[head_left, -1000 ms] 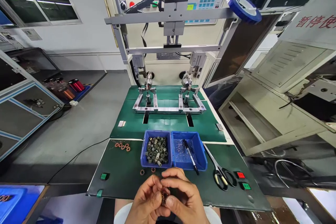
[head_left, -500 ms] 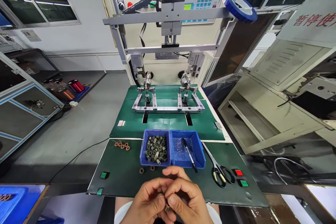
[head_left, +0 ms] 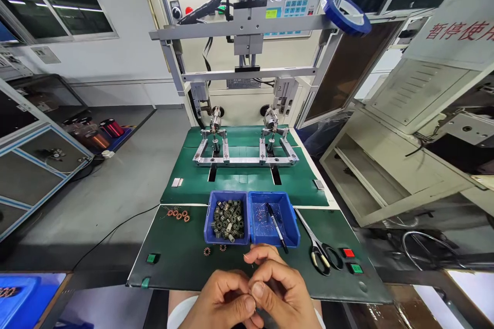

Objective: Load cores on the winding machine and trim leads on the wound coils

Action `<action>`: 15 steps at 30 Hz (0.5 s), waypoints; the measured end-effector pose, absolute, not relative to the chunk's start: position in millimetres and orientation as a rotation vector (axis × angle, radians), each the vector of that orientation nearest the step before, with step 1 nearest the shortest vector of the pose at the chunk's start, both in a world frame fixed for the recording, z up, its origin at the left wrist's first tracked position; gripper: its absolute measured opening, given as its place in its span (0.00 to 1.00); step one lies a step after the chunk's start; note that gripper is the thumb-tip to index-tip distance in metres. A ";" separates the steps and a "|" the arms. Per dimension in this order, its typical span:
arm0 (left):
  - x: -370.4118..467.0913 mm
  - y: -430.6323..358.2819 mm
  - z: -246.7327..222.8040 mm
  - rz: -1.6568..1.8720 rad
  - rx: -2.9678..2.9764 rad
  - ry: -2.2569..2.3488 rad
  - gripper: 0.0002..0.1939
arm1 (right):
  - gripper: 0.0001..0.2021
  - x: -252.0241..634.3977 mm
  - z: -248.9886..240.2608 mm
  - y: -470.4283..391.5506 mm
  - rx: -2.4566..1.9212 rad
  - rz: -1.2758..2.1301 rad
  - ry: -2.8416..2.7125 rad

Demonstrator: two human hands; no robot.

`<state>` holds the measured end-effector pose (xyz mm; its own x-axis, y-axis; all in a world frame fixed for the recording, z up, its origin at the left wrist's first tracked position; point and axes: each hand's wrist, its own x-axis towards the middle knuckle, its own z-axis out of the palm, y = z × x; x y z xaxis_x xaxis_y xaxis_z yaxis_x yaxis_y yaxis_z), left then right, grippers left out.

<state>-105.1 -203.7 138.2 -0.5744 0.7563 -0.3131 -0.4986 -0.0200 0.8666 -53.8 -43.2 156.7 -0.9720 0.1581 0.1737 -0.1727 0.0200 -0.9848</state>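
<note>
Fingers (head_left: 250,302) of both hands pinched together, grip unclear, near two blue bins (head_left: 227,239) and one pair of scissors (head_left: 317,247)

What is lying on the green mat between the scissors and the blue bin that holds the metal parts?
In the head view, a second blue bin lies between the scissors and the parts bin, touching the parts bin. A black pen rests in it.

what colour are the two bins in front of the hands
Both bins are blue, seen clearly in the head view.
</note>
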 end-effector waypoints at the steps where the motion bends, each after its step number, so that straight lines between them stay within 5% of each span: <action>1: -104.9 -202.9 136.1 1.751 0.296 1.339 0.21 | 0.18 -53.9 157.9 -42.0 0.018 2.033 -2.071; 12: -100.9 -185.9 155.3 1.806 0.096 1.378 0.23 | 0.11 -52.9 170.5 -31.1 -0.032 1.964 -2.176; 15: -101.9 -179.6 159.4 1.907 0.062 1.376 0.20 | 0.17 -43.9 156.0 0.1 -0.196 1.789 -2.308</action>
<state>-101.9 -179.6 159.4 -0.7028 0.6021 -0.3789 -0.5494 -0.1211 0.8267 -43.9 0.1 156.0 -0.9681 0.2350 0.0873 -0.0260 0.2521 -0.9673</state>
